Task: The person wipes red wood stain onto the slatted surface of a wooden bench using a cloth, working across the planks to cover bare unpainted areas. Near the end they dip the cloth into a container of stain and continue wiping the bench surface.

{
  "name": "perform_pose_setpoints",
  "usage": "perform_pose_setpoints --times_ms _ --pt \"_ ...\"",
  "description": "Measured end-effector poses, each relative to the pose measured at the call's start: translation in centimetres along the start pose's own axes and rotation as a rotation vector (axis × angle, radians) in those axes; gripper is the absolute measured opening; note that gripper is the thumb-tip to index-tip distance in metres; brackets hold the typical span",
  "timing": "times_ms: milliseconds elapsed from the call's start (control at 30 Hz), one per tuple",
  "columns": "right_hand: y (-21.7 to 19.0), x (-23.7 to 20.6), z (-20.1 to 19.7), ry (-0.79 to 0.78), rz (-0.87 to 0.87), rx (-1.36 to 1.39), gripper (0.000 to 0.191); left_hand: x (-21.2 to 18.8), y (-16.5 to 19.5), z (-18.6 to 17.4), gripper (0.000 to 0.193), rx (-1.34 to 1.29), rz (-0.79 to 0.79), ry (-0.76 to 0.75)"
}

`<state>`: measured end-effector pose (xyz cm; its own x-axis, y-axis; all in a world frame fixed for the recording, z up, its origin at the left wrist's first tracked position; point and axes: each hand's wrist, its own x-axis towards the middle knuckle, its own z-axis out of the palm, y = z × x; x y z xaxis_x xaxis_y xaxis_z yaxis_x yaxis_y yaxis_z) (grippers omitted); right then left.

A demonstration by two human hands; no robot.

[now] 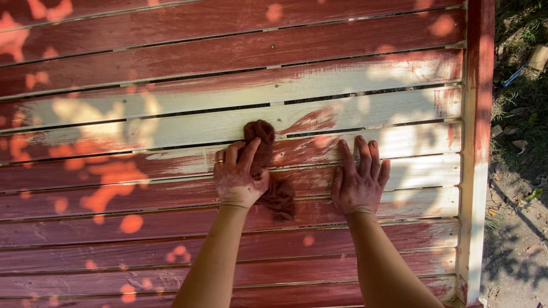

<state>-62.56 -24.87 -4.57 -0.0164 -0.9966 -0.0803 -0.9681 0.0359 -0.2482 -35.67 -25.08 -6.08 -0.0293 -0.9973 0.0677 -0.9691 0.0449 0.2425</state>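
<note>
My left hand [240, 178] is closed around a stain-soaked rag [267, 171], thumb and fingers bunching its upper end against a slat of the wooden panel [171, 122], where dark red meets bare pale wood. My right hand [358, 181] lies flat just beside it, fingers spread and holding nothing. The rag looks soft, limp and light, probably wet and slick, so I judge it best gripped in a wad at the middle.
</note>
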Motion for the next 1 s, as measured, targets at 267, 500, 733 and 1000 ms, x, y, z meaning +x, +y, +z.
perform_pose_setpoints --times_ms 267,500,733,1000 --pt "0.3 0.0 0.8 -0.056 0.031 -0.044 0.064 -0.5 1.3 1.5 0.062 -0.124 -0.391 0.274" --pt "0.9 0.2 1.4 0.002 0.104 0.118 0.068 2.1 17.5 3.8 0.059 -0.276 -0.107 0.057" --pt "0.7 -0.1 1.2 0.018 0.030 0.021 0.064 1.2 7.3 2.7 0.058 -0.051 0.018 0.024" --pt "0.2 0.1 1.1 0.010 0.034 0.013 0.063 -3.4 -4.5 1.2 0.065 0.058 -0.540 0.218"
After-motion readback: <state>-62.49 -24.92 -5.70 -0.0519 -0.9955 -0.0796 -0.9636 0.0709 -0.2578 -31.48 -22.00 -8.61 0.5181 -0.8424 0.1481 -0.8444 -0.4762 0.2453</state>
